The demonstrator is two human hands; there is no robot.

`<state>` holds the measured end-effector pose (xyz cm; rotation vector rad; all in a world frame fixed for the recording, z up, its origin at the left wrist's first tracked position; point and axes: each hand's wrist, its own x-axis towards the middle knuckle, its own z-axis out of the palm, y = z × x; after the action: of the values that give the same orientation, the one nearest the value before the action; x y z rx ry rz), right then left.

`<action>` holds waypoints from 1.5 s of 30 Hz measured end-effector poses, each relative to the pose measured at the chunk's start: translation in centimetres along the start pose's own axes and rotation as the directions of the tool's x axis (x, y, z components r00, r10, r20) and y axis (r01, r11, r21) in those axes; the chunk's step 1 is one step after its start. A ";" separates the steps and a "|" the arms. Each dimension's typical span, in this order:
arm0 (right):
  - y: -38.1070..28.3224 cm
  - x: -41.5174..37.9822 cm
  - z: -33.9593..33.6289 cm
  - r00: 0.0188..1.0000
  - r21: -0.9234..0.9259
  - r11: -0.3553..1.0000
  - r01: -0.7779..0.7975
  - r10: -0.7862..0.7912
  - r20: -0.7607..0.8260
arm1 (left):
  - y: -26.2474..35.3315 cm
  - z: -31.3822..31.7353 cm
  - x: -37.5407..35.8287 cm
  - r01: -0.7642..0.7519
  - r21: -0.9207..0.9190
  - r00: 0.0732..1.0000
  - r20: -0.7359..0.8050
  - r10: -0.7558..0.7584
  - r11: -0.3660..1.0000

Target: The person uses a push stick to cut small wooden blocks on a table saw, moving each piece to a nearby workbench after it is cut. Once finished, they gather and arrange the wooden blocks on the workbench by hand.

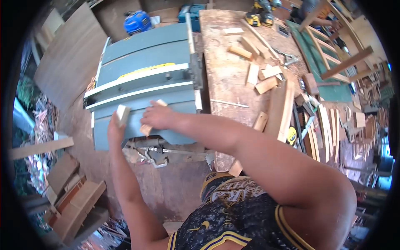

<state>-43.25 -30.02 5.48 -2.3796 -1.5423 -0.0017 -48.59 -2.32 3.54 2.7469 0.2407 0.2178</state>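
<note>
My left hand grips a short pale wood block, which stands up from the fingers near the left front of a grey-blue table saw. To its right, my right hand is closed over another wood block. One end of that block pokes out below the fingers. Light wood also shows beyond the knuckles; the hand hides whether it is the same piece. Both hands are on the near side of the saw's long fence, apart from each other. A yellow strip lies beyond the fence.
On the wooden bench at right lie several wood offcuts, long boards, a pencil-like stick and yellow-black power tools. A metal clamp hangs at the saw's front. Another person's arm shows at upper right.
</note>
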 end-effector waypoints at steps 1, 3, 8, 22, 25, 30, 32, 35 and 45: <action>-0.2 0.8 0.4 0.999 -0.009 1.000 -0.005 0.005 -0.048 | 0.9 -0.2 -0.4 -0.020 -0.015 1.000 0.007 0.020 1.000; 0.2 0.5 0.2 0.972 0.021 1.000 0.017 -0.011 -0.235 | 3.1 -2.3 -0.9 0.039 0.101 0.996 -0.084 -0.031 0.994; 9.3 -10.9 -6.7 0.669 0.338 0.818 -0.465 0.575 -0.471 | 10.2 -2.0 -4.4 -0.228 -0.038 0.948 -0.238 0.213 0.973; 18.8 -25.5 -8.9 -0.077 0.327 -0.037 -0.944 0.991 -0.110 | 32.4 10.0 -7.2 -0.006 -0.907 0.950 0.126 0.285 0.421; 10.5 -21.6 -10.3 0.378 0.786 0.297 -0.543 0.922 -0.087 | 34.2 10.7 -6.0 0.360 -0.928 0.912 0.372 0.170 0.101; 15.9 -25.3 -8.2 0.555 0.238 0.627 -0.742 0.773 -0.307 | 32.3 10.6 -4.3 0.438 -0.888 0.875 0.457 0.157 0.142; 17.8 -29.1 -10.9 0.506 -0.276 0.483 -0.831 0.862 -0.015 | 30.7 8.4 -4.8 0.421 -0.842 0.859 0.489 0.149 0.337; 22.8 -34.7 -7.4 0.566 -0.598 0.536 -0.597 0.809 0.159 | 25.2 9.0 -6.6 0.117 -0.694 0.951 0.285 0.122 0.711; 11.6 -22.8 -15.2 0.756 -0.169 0.751 -0.639 0.653 0.046 | 17.0 3.4 -9.1 -0.006 -0.191 0.996 0.084 0.023 0.982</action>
<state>-40.07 -58.53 13.28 -2.9485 -0.6771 0.1707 -54.51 -20.86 5.71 2.5613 0.1674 0.1192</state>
